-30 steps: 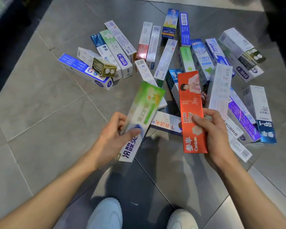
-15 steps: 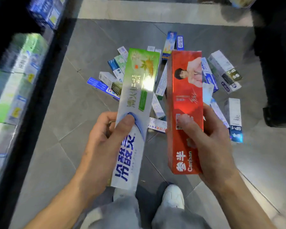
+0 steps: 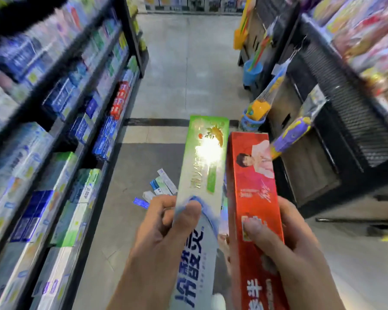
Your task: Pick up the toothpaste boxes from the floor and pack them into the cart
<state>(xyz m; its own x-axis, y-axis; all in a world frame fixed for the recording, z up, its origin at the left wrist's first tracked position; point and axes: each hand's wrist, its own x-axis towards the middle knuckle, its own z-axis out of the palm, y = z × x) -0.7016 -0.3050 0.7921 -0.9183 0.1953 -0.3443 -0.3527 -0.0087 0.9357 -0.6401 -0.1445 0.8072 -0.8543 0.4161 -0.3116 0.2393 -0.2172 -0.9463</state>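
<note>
Shop shelving (image 3: 54, 130) stocked with boxed goods lines the aisle on your left, and a dark rack (image 3: 336, 130) stands on your right, with grey floor (image 3: 188, 63) between. Your left hand (image 3: 164, 238) rises from below, thumb pressed across the front of a green and white toothpaste box (image 3: 202, 175) held upright. Your right hand (image 3: 285, 247) grips a red toothpaste box (image 3: 253, 186) just beside it, fingers wrapped behind. A few boxes on the floor (image 3: 159, 189) show beyond your left hand.
</note>
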